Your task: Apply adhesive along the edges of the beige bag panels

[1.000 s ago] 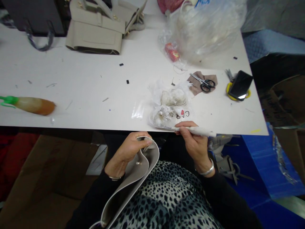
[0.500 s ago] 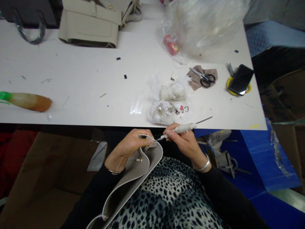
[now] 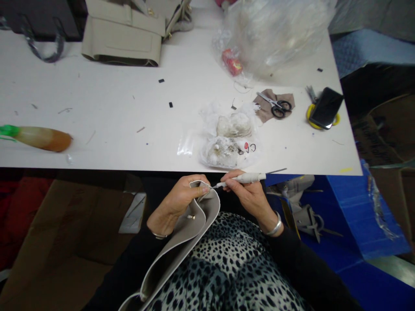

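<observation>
My left hand is closed on the folded top edge of a grey leather flap that lies across my lap, a small metal stud showing on it. My right hand pinches a white pen-shaped tool with a thin cord at its back end. The tool's metal tip touches the flap's edge right beside my left fingertips. Both hands sit just below the front edge of the white table.
Small clear bags of hardware lie near the table's front edge. Scissors on a brown scrap, a phone on a yellow ring, a large plastic bag, a beige handbag and an orange-brown bottle also rest there.
My right hand swung the tool from level at the table edge down and left, bringing its tip onto the flap's edge. The left hand kept its hold.
</observation>
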A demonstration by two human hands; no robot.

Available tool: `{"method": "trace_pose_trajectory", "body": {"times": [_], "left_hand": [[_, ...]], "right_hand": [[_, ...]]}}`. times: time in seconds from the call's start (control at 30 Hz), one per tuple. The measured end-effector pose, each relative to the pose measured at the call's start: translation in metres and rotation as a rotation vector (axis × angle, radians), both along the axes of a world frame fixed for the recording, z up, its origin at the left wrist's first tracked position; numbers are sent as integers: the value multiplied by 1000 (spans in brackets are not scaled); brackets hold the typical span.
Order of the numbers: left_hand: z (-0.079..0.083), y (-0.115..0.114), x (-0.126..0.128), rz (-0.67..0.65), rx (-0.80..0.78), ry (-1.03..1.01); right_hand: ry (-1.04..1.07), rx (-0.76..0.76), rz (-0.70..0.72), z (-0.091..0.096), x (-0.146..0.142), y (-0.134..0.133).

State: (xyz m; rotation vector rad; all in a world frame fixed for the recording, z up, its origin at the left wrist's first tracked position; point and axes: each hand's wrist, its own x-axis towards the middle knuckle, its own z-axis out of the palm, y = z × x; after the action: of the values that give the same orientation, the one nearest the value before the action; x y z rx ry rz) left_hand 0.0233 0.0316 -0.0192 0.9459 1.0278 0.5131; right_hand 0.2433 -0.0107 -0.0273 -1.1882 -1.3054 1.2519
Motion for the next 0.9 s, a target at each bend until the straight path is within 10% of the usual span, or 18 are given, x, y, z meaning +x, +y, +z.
{"method": "trace_pose_trajectory", "body": {"times": [0.43,0.67,0.9], "left_hand": [[-5,-14,5,35,-85,-71],[10,-28,6,102,42,-29],[25,-49,-1,150,240,53]], "right_hand": [[-436,434,395,35,30,-18],[-110,394,-95,33,22,-49],[68,212,-230,36,1,-66]]}}
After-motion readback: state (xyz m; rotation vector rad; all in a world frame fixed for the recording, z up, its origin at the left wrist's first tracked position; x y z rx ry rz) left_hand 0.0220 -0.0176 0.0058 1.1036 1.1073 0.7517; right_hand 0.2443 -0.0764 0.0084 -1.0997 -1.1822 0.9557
